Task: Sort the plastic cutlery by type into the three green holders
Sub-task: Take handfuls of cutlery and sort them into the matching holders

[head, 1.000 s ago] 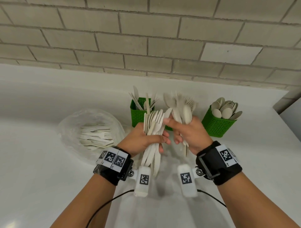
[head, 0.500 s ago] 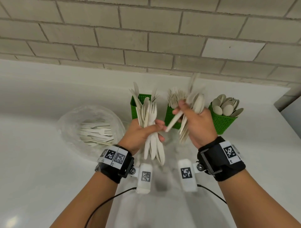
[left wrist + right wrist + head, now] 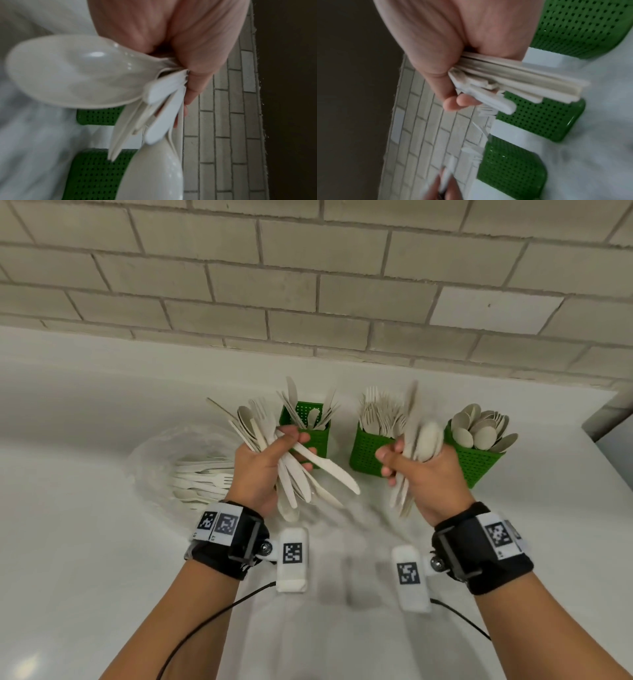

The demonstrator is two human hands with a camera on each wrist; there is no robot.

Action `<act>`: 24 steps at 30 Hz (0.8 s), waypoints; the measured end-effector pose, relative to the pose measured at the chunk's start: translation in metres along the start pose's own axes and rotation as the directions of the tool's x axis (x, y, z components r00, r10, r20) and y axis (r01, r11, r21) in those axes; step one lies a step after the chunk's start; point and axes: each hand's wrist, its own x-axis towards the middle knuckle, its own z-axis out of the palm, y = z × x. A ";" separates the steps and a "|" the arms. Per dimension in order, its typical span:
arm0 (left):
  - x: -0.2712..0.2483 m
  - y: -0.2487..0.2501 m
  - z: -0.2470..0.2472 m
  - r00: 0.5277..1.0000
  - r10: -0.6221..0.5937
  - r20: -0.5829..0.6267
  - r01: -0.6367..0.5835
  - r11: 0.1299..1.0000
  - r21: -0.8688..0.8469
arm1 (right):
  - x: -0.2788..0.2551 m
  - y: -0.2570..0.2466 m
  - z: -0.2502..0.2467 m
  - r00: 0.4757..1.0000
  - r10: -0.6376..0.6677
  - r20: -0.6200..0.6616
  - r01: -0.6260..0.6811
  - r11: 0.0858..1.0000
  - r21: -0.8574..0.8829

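Left hand [image 3: 260,470]: you're gripping a mixed bundle [image 3: 291,470], handles fanning down toward you, one knife sticking out right.
Right hand [image 3: 424,474]: clamped on a smaller bunch [image 3: 419,440], upright-ish, blurred, looks like spoons.
Holders: right past your knuckles. Knives [image 3: 305,428] behind the left hand, forks [image 3: 368,451] in the middle, spoons [image 3: 476,463] touching-close to your right hand, so I'd drop that bunch there.
Bag [image 3: 185,474]: left of the left hand, more forks inside.

Readable text: none | I see only black-and-white square code tags, no letters or digits | on left wristband [image 3: 219,523], right wristband [image 3: 498,534], and both white camera housings at 6 o'clock | cutlery, holders unmarked
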 end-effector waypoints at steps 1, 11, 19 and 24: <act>0.000 0.000 0.000 1.000 0.007 -0.001 -0.007 1.000 0.000 | 0.002 -0.004 -0.001 1.000 0.009 -0.023 -0.008 0.998 0.070; 0.002 0.002 0.020 0.996 0.070 0.053 -0.071 0.998 0.000 | -0.005 -0.005 0.004 0.981 0.060 0.185 -0.033 0.989 -0.147; -0.003 -0.011 0.023 0.994 -0.061 0.096 0.051 0.994 0.101 | -0.002 -0.014 0.018 0.996 0.067 0.066 -0.088 0.915 0.393; -0.019 -0.025 0.034 0.936 -0.107 0.337 -0.036 0.918 0.394 | 0.001 -0.013 0.031 0.995 -0.092 0.023 0.092 0.996 0.017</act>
